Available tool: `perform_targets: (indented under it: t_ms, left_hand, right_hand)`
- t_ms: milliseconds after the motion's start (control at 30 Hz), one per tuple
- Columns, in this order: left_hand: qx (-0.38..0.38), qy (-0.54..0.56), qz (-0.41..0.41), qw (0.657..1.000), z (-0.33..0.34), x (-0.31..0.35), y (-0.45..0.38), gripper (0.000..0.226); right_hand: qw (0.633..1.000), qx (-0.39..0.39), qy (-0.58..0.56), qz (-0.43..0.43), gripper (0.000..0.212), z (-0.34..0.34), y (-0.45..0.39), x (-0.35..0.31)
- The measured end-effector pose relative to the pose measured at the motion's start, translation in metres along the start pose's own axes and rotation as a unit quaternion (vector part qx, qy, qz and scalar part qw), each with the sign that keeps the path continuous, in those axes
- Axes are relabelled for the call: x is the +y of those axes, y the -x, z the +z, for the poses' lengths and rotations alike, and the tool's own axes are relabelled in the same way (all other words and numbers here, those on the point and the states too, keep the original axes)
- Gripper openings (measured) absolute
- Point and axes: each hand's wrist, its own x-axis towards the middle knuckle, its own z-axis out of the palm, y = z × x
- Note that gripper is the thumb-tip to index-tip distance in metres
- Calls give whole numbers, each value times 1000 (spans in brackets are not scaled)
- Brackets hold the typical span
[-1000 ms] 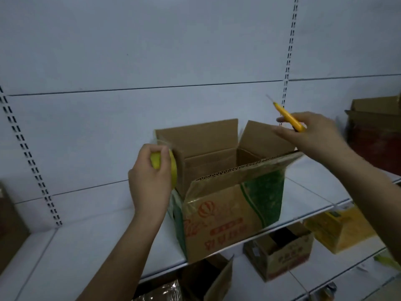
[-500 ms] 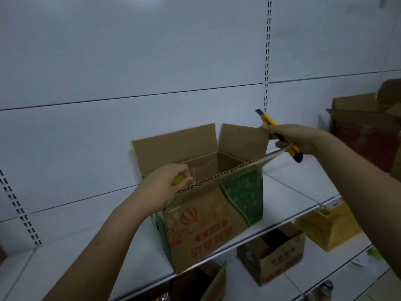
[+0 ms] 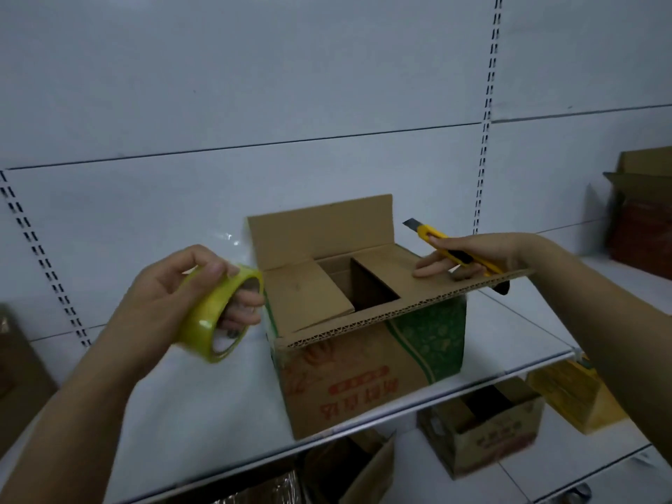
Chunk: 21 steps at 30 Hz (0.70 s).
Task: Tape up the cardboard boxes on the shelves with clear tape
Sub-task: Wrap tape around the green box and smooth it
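A cardboard box with red print and a green patch stands on the white shelf. Its two side flaps are folded down, the rear flap stands upright, and the front flap lies out level toward me. My left hand grips a yellow-cored roll of clear tape just left of the box, fingers through the core. My right hand holds a yellow utility knife with its blade out, and its fingers press on the right side flap.
Slotted uprights run up the white back panel. A brown box sits at the far right of this shelf. On the lower shelf stand an open box, a yellow box and another open box.
My left hand has drawn back from the box's left edge, with the tape roll now in plain sight. The side flaps have folded down, and my right hand has dropped onto the right flap.
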Motion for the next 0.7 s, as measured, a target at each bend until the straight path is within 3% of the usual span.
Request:
perform_targets:
  t_ms: [133, 200, 300, 367, 433, 500, 633, 700]
  left_hand:
    - [-194, -48, -154, 968, -33, -4, 21, 52]
    - [-216, -86, -145, 962, -23, -8, 21, 57]
    - [-181, 19, -119, 976, 9, -2, 9, 48]
    - [-125, 93, -94, 983, 28, 12, 1, 31]
    - [-54, 118, -71, 989, 40, 25, -7, 25]
    - [-15, 137, -39, 990, 49, 34, -15, 23]
    - [42, -40, -8, 998, 64, 24, -44, 15]
    - [41, -133, -7, 990, 71, 9, -61, 15]
  right_hand:
    - [999, 16, -29, -36, 68, -4, -3, 8]
    - [999, 24, -27, -37, 65, -5, -3, 9]
    - [994, 100, -35, -40, 39, -6, -4, 10]
    - [979, 176, -85, -59, 59, -13, -8, 16]
    - [971, 190, -131, -62, 46, -16, -10, 22]
    - [972, 156, -165, -55, 38, -16, -18, 29]
    - [973, 86, -210, -44, 34, -1, -30, 29]
    - [977, 101, -185, -44, 41, 6, -36, 25]
